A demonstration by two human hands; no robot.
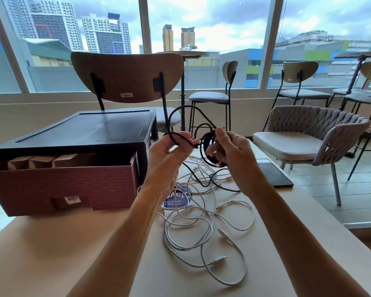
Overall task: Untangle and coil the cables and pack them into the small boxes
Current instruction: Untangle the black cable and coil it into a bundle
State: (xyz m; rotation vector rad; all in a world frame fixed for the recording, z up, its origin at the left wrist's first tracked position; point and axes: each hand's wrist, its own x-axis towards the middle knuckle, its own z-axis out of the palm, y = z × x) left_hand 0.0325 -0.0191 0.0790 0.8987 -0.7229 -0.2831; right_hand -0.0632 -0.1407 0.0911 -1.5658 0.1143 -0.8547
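Both hands are raised above the table, working a black cable (176,116). My left hand (167,155) pinches a strand of it between thumb and fingers, and a large loop stands up above that hand. My right hand (229,151) grips a small coil of the same cable, with its orange-tipped plug hanging just below the fingers. The rest of the black cable trails down onto the table. Below lies a tangle of white cables (204,232). Small brown cardboard boxes (41,160) stand in a row inside a pink bin (62,183) at the left.
A black tray-like lid (90,127) sits over the pink bin. A dark phone (272,173) lies on the table to the right, and a round blue sticker (177,199) sits under the cables. Chairs and stools stand beyond the table by the windows.
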